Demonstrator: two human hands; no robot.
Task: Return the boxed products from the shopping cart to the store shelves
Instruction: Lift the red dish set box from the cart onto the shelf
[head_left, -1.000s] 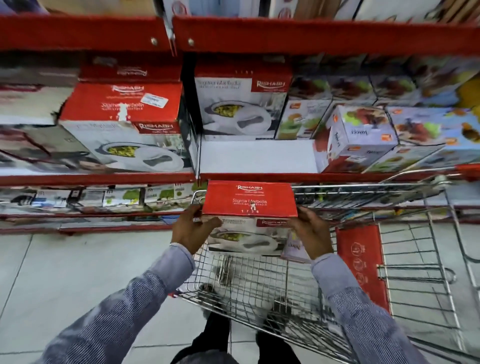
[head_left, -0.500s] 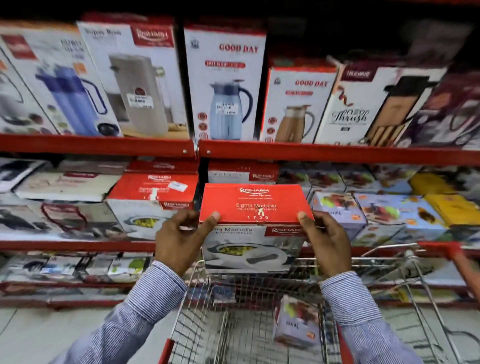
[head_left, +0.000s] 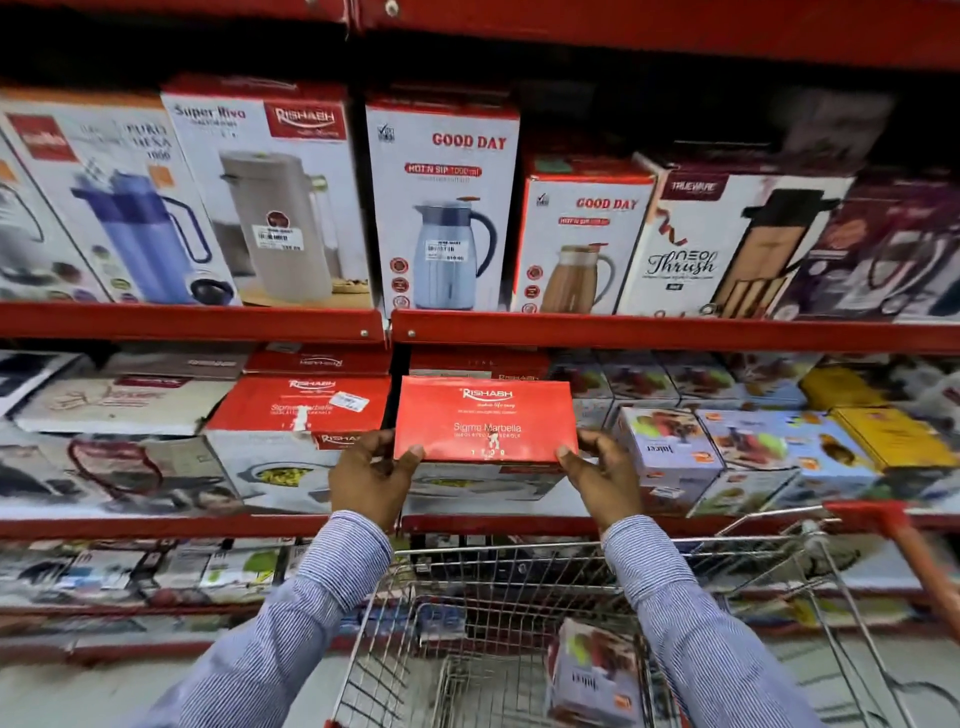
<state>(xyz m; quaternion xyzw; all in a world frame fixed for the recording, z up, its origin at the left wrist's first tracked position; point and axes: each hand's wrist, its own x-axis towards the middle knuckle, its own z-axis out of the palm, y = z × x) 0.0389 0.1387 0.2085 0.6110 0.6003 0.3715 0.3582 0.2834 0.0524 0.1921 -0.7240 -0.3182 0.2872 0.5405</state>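
A red-topped Rishabh casserole box (head_left: 485, 418) sits in the gap on the middle shelf (head_left: 519, 524), held from both sides. My left hand (head_left: 371, 475) grips its left front corner and my right hand (head_left: 602, 475) grips its right front corner. A matching Rishabh box (head_left: 296, 415) stands just to its left, and another lies behind it. Below, the wire shopping cart (head_left: 519, 577) holds a small juicer box (head_left: 592, 675) near its right side.
Juicer boxes (head_left: 670, 452) fill the shelf right of the held box. Tall flask boxes (head_left: 441, 208) line the shelf above, under a red shelf edge (head_left: 649, 330). The cart's red handle (head_left: 904, 540) juts at the right. Lower shelves hold flat packs.
Both hands lifted the red-topped box out of the cart, up and forward into the gap on the middle shelf. The view tilted upward, revealing the flask shelf.
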